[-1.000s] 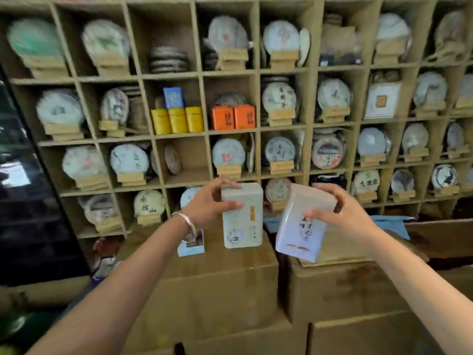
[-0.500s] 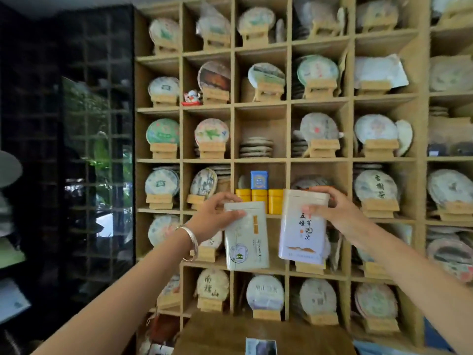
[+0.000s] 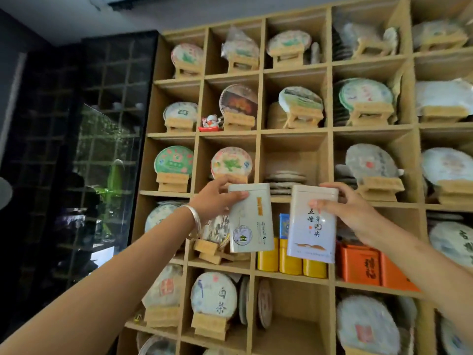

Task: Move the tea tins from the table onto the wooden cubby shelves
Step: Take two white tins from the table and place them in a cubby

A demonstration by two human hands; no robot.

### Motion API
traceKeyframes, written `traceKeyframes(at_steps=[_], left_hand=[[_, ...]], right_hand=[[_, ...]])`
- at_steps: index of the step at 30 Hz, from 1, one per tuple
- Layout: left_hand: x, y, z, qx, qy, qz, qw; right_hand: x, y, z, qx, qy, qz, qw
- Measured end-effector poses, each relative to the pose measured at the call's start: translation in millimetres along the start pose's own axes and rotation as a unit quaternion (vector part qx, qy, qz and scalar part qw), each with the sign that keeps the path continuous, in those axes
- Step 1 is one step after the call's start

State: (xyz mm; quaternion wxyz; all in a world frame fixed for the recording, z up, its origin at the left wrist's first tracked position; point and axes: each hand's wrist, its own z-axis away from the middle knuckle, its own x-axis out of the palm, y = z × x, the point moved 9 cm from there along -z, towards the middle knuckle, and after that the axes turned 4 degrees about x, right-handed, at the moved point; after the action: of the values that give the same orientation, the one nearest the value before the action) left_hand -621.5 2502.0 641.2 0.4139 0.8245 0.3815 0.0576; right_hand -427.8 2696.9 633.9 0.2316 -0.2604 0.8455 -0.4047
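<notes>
The left hand [image 3: 216,198] grips a pale cream tea tin [image 3: 250,219] near its lid, thumb across the front face and fingers curled behind the top edge; a silver bangle [image 3: 195,222] sits on that wrist. The right hand [image 3: 350,210] grips a second, white tea tin [image 3: 312,226] the same way, thumb on the front just under the lid and fingers wrapped over the top corner. Both tins are held upright, side by side with a narrow gap between them, in the air in front of the wooden shelves [image 3: 330,160], neither resting on a board. The cream tin bears a yellow label strip and a round green emblem; the white one bears dark brush characters and a thin orange line near its foot. Their tops reach the cubby holding a flat stack of tea cakes [image 3: 285,180]. Behind their lower halves, in the cubby below, stand yellow tins [image 3: 290,262] in a row with a small blue box [image 3: 283,226] on top. To the right of these sit orange boxes [image 3: 368,267]. Most other cubbies hold round wrapped tea cakes propped on small wooden stands, and a little red and white figurine [image 3: 211,123] stands in one upper cubby. Left of the shelves is a dark glass-fronted cabinet [image 3: 102,162].
</notes>
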Motion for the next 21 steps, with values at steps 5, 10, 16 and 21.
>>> traceKeyframes(at_steps=[5, 10, 16, 21], left_hand=[[-2.1, -13.0, -74.5, 0.026, -0.023, -0.002, 0.999], [-1.1, -24.3, -149.1, 0.057, -0.06, -0.029, 0.996], [1.2, -38.5, -203.1, 0.079, -0.089, -0.038, 0.992], [-2.8, -67.4, -223.7, 0.056, -0.112, -0.036, 0.991]], right_hand=[[-5.4, -12.4, -65.9, -0.019, 0.029, 0.043, 0.998], [-16.5, -19.5, -127.3, -0.036, 0.077, 0.068, 0.994], [-34.2, -8.3, -188.8, -0.028, 0.113, 0.092, 0.989], [-32.0, 9.7, -232.4, -0.019, 0.126, 0.06, 0.99]])
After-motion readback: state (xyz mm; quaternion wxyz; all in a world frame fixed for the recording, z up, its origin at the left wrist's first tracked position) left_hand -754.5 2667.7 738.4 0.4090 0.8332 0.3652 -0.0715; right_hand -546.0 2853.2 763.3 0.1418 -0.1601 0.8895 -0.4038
